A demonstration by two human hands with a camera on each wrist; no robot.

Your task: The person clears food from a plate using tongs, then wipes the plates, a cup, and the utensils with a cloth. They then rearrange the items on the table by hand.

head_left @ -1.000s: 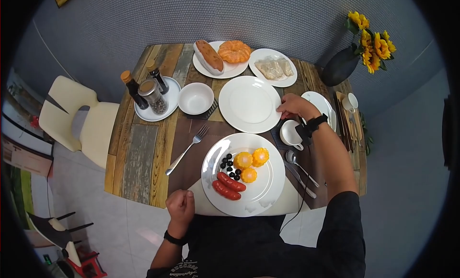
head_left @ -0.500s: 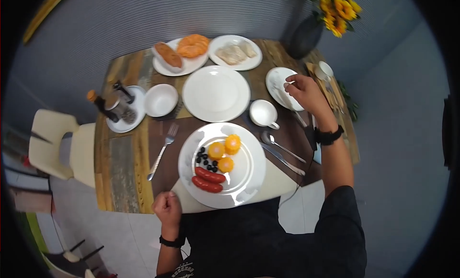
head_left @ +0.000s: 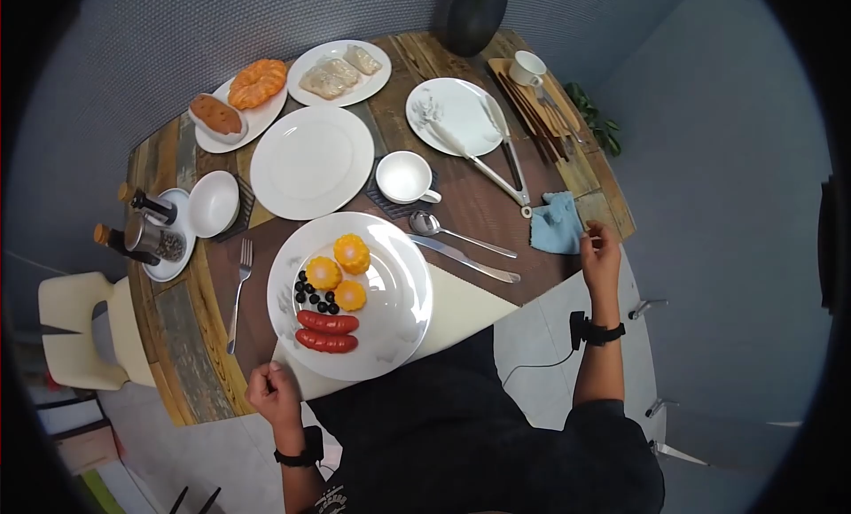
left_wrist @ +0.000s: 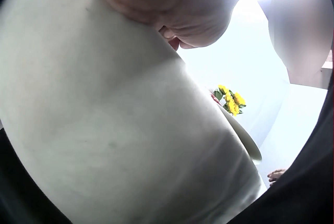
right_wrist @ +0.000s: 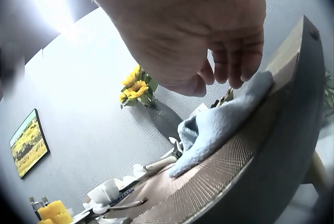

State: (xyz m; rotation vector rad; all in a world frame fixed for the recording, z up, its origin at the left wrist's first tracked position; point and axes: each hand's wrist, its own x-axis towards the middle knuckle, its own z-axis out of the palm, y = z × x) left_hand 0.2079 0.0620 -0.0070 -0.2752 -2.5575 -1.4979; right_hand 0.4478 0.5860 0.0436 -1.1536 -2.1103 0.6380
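My right hand (head_left: 600, 244), fingers loosely bent with nothing between them, is beside a crumpled light-blue cloth (head_left: 556, 223) at the table's right edge. In the right wrist view its fingertips hang just over that cloth (right_wrist: 224, 122). At the front edge my left hand (head_left: 273, 390) rests as a fist by the corner of a cream napkin (head_left: 461, 312), its fingertips mostly hidden. Between the hands stands a large white plate (head_left: 390, 337) with two red sausages (head_left: 327, 330), several black berries and three yellow corn pieces (head_left: 352, 253).
Tongs (head_left: 496, 173) lie across a small plate (head_left: 448, 133) near the cloth. Around the setting are a white cup (head_left: 405, 177), spoon (head_left: 461, 237), knife (head_left: 470, 260), fork (head_left: 239, 292), bowl (head_left: 214, 204) and bare plate (head_left: 306, 159). Bread, packets, shakers and a black vase (head_left: 476, 18) stand further out.
My right hand has left the rim of the middle plate, passed over the small plate and come down right to the blue cloth. The head view has swung right; the left fist stays put.
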